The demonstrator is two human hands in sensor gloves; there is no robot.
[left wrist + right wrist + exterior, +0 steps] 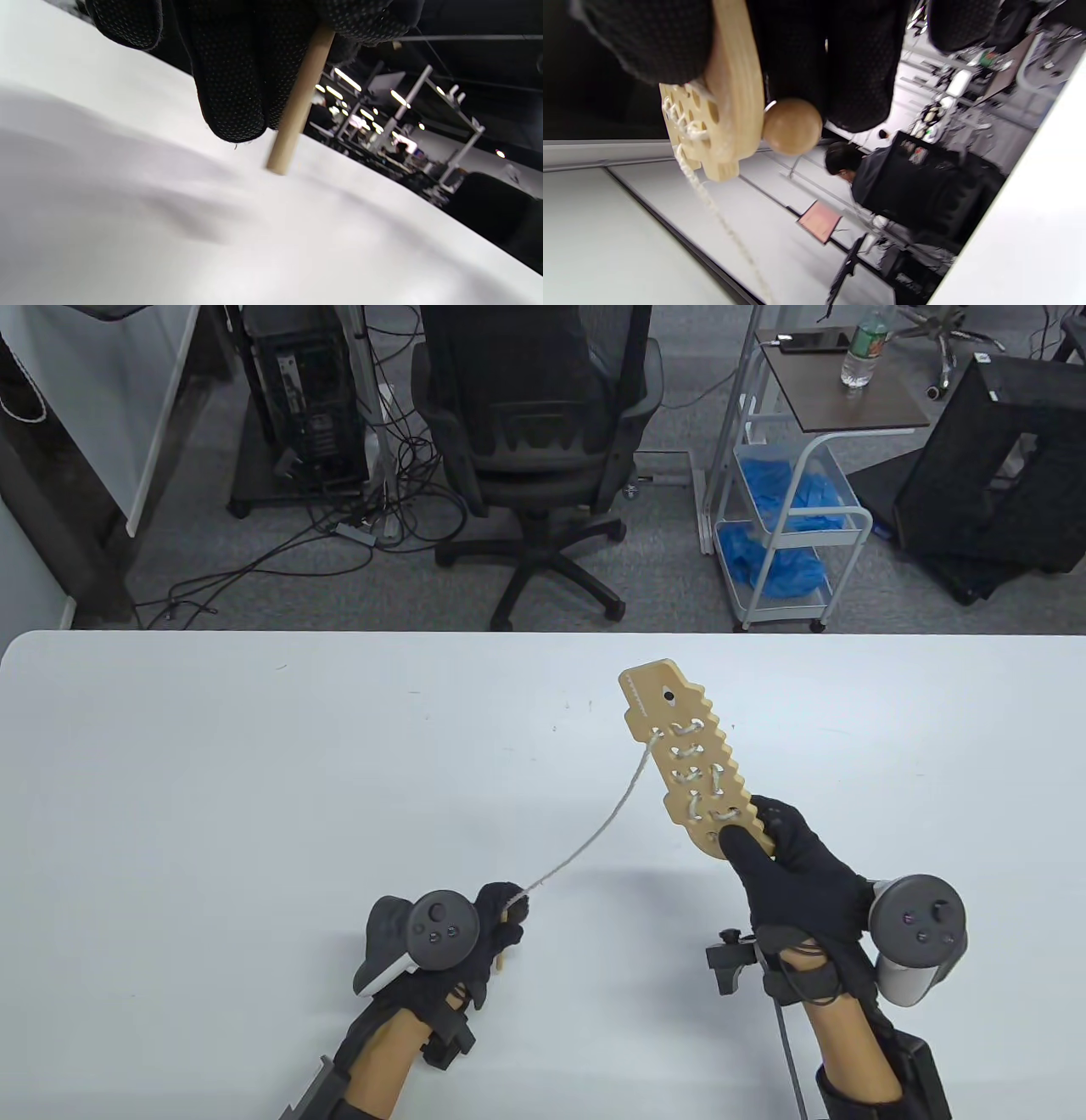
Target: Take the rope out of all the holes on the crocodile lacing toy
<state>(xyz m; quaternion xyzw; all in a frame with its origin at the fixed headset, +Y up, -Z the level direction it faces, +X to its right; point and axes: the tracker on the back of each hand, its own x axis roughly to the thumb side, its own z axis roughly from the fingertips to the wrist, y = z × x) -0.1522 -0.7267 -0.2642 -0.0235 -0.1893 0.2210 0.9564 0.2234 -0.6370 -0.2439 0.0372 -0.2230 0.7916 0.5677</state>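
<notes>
My right hand [764, 840] grips the tail end of the wooden crocodile lacing toy [687, 755] and holds it tilted above the white table [254, 780]. White rope [594, 831] is laced through several of its holes and leaves a hole near the head, running down-left to my left hand [505, 912]. That hand pinches the wooden needle [297, 101] at the rope's end, its tip close above the table. In the right wrist view the toy [729, 97] sits between my gloved fingers [835, 55], with a round wooden bead [792, 126] beside its edge and the rope [712, 203] hanging down.
Beyond the table's far edge stand an office chair [534, 432], a white cart with blue items [789, 509], a side table with a bottle [859, 352] and a computer tower [305, 390]. Cables lie on the floor.
</notes>
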